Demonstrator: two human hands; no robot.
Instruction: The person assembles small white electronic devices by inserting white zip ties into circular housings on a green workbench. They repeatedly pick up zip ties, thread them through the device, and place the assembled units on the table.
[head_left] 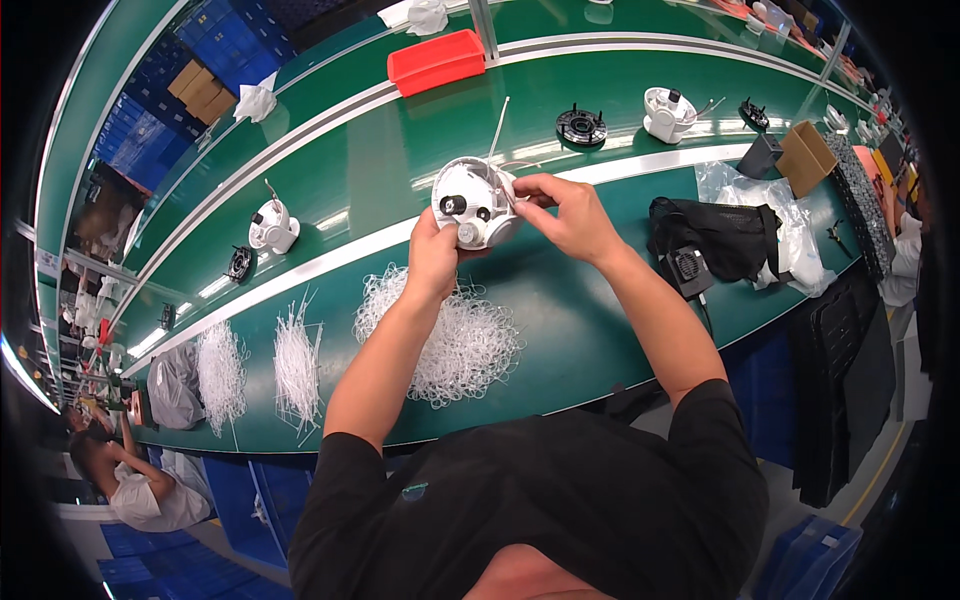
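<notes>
A white rounded camera housing, with dark round parts inside its open face, is up in front of me above the bench. My left hand is closed around its lower left side, thumb on the front. At its right edge the fingers of my right hand are pinched together on a thin wire. From the top of the housing a thin white strip sticks up. Below my left forearm spreads a pile of looped white ties. The fingertips of my left hand are partly hidden behind the housing.
Straight white ties and another white pile lie to the left. On the green belt stand similar housings, black round bases and a red tray. A black bag lies right; a person sits far left.
</notes>
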